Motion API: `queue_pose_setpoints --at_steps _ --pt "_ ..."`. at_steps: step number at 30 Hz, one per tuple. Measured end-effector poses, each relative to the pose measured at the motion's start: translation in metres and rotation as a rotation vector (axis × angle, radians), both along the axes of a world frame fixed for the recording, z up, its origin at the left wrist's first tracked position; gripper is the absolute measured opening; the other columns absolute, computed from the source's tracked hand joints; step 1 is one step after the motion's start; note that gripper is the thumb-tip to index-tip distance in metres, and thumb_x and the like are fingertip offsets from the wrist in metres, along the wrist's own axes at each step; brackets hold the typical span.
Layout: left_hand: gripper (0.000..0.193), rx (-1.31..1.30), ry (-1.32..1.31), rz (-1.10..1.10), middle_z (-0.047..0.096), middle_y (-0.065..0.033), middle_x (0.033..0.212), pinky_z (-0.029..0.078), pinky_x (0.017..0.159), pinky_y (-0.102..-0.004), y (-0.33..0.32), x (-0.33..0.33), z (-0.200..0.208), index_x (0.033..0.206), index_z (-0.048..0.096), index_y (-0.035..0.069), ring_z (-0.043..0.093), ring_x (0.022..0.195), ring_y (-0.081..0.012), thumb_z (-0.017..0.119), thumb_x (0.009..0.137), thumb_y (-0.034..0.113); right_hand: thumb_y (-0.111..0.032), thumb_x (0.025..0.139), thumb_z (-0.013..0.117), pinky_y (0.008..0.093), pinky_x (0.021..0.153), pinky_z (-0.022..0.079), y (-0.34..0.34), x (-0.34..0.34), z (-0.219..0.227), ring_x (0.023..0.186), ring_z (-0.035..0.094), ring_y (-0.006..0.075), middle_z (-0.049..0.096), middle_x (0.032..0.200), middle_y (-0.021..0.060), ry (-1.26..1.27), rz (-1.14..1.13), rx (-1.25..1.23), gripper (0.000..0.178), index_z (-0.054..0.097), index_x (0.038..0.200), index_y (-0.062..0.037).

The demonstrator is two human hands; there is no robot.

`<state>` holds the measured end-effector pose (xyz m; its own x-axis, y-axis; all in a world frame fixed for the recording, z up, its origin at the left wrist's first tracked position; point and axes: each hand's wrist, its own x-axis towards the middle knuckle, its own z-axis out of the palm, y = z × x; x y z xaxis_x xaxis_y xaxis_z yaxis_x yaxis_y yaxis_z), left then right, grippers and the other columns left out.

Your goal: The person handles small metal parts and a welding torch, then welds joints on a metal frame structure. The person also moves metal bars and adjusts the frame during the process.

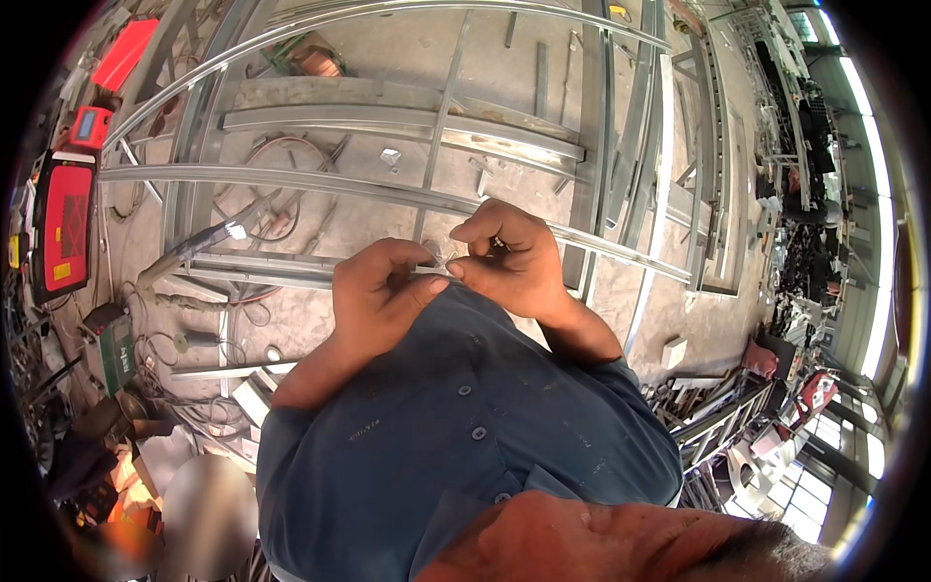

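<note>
Head view: both bare hands are raised close together over the near side of a metal frame (320,181). The left hand (378,291) and the right hand (514,262) nearly meet at the fingertips, thumbs and forefingers curled toward a small pale piece (441,267) between them; it is too small to identify, and I cannot tell which hand grips it.

Left of the frame stands a red-fronted, box-like case (70,223), with a smaller red device with a screen (89,126) just beside its upper end. Nearer the wearer on that side sits a green box (116,354); the contents of both boxes are hidden. Loose cables (208,412) tangle near the frame's lower left, and a hose (281,209) loops within its outline. Also within the outline, a steel bar (541,78) lies on the floor. Right of the frame are a pale block (674,352) and, farther off, stacked dark parts (810,145). The hands and blue shirt (465,427) hide part of the frame's near bars.
</note>
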<state>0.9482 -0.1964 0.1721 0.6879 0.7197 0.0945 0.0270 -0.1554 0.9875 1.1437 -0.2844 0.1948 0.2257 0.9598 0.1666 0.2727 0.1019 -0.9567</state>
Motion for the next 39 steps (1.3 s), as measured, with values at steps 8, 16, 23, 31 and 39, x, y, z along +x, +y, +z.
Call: queue_pose_setpoints --at_steps 8,16,23,31,39 --pt "0.013 0.261 -0.073 0.055 0.063 -0.0082 0.073 0.044 0.052 -0.0332 0.000 0.008 0.009 0.092 0.067 0.005 0.056 0.056 -0.0217 0.077 0.085 0.008 -0.001 0.077 0.085 0.0233 0.061 0.038 -0.002 -0.006 0.001 0.072 0.045 0.0068 0.052 0.081 -0.0023 0.077 -0.006 -0.083 0.030 0.067 0.101 -0.0054" --pt "0.010 0.288 -0.118 -0.051 0.059 -0.0052 0.070 0.039 0.050 -0.0286 0.005 0.009 0.007 0.086 0.061 0.004 0.051 0.054 -0.0142 0.071 0.085 0.004 -0.004 0.079 0.081 0.0241 0.059 0.038 -0.003 -0.005 -0.001 0.071 0.045 0.0067 0.054 0.081 -0.0023 0.075 0.088 -0.075 0.026 0.068 0.101 -0.0051" --pt "0.008 -0.141 -0.133 -0.252 0.054 -0.0013 0.069 0.038 0.054 -0.0269 0.013 0.004 0.009 0.086 0.058 0.003 0.047 0.060 -0.0081 0.066 0.086 0.002 -0.006 0.081 0.080 0.0237 0.058 0.038 -0.005 0.000 -0.008 0.069 0.048 0.0061 0.058 0.085 -0.0009 0.292 0.194 -0.216 0.024 0.067 0.101 -0.0024" --pt "0.008 -0.442 -0.223 -0.257 0.054 0.0014 0.073 0.036 0.059 -0.0237 0.013 0.000 0.001 0.088 0.058 0.001 0.043 0.066 -0.0053 0.063 0.092 0.005 -0.006 0.083 0.081 0.0224 0.062 0.040 -0.005 -0.002 -0.008 0.075 0.053 0.0058 0.060 0.090 0.0006 0.575 0.203 -0.202 0.027 0.067 0.105 -0.0004" --pt "0.015 -0.049 0.111 0.172 0.057 0.0040 0.068 0.038 0.057 -0.0246 0.027 0.007 -0.014 0.089 0.063 0.000 0.047 0.063 -0.0052 0.070 0.094 0.012 -0.011 0.086 0.079 0.0226 0.067 0.040 -0.004 0.003 -0.018 0.078 0.051 0.0049 0.060 0.092 -0.0017 0.600 0.053 -0.042 0.026 0.067 0.107 -0.0015"
